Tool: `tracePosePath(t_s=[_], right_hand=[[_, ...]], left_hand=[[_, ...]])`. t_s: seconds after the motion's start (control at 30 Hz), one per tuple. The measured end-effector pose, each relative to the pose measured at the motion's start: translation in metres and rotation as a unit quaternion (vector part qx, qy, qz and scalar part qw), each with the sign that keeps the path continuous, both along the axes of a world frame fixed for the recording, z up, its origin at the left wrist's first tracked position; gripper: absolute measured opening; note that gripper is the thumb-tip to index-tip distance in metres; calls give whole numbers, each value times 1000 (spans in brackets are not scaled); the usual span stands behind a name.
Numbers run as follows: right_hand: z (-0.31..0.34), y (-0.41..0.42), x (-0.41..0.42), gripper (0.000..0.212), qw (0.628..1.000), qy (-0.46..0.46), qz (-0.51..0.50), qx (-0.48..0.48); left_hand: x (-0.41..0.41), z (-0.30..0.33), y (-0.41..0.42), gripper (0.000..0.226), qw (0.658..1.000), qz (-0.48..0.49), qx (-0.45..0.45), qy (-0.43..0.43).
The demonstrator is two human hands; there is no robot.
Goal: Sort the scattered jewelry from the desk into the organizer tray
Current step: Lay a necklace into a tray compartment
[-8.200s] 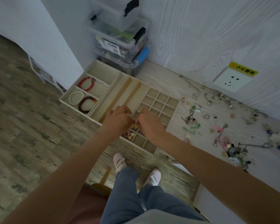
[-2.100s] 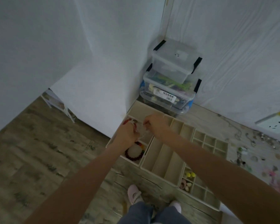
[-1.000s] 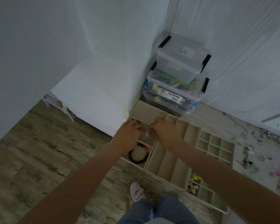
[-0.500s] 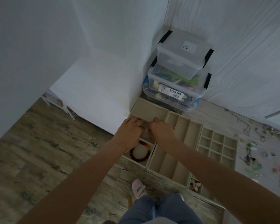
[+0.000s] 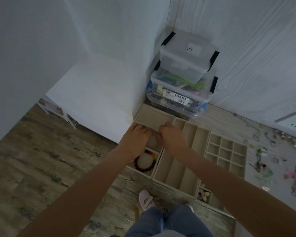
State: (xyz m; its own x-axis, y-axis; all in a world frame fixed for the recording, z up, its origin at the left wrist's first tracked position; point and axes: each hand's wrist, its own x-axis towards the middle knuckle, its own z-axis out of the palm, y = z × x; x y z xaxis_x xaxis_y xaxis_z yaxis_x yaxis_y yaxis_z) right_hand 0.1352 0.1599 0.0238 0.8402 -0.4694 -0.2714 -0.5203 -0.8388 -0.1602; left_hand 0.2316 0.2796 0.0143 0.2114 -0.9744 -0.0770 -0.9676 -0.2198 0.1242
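Head view: left hand (image 5: 135, 139) and right hand (image 5: 173, 136) curling fingers over small item, barely visible, above bracelet compartment of organizer tray (image 5: 202, 134). Judging: lowering flat, releasing gently beside beaded bracelet (image 5: 144, 162). Scattered jewelry (image 5: 270, 151) lying on desk, right.

Both hands (image 5: 154, 136) extended forward, close together, fingers curled down.

Dim, flat indoor light; soft overall blur, wide-angle bending toward the edges.
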Motion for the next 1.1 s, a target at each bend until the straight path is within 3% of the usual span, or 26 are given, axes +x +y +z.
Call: tracePosePath(t_s=[0.3, 0.43, 0.57, 0.87, 1.1], right_hand=[[7, -2, -6, 25, 998, 22, -41, -31], [9, -2, -6, 24, 998, 17, -28, -47], [8, -3, -8, 24, 999, 10, 0, -49], [2, 0, 0, 22, 996, 41, 44, -65], [0, -3, -3, 24, 999, 22, 20, -31]], left_hand=[[-4, -2, -7, 44, 999, 46, 27, -7], [-5, -3, -12, 45, 993, 84, 59, 54], [-6, -4, -13, 42, 991, 109, 37, 71], [-5, -5, -11, 21, 995, 91, 34, -17], [-3, 2, -15, 37, 989, 123, 67, 48]])
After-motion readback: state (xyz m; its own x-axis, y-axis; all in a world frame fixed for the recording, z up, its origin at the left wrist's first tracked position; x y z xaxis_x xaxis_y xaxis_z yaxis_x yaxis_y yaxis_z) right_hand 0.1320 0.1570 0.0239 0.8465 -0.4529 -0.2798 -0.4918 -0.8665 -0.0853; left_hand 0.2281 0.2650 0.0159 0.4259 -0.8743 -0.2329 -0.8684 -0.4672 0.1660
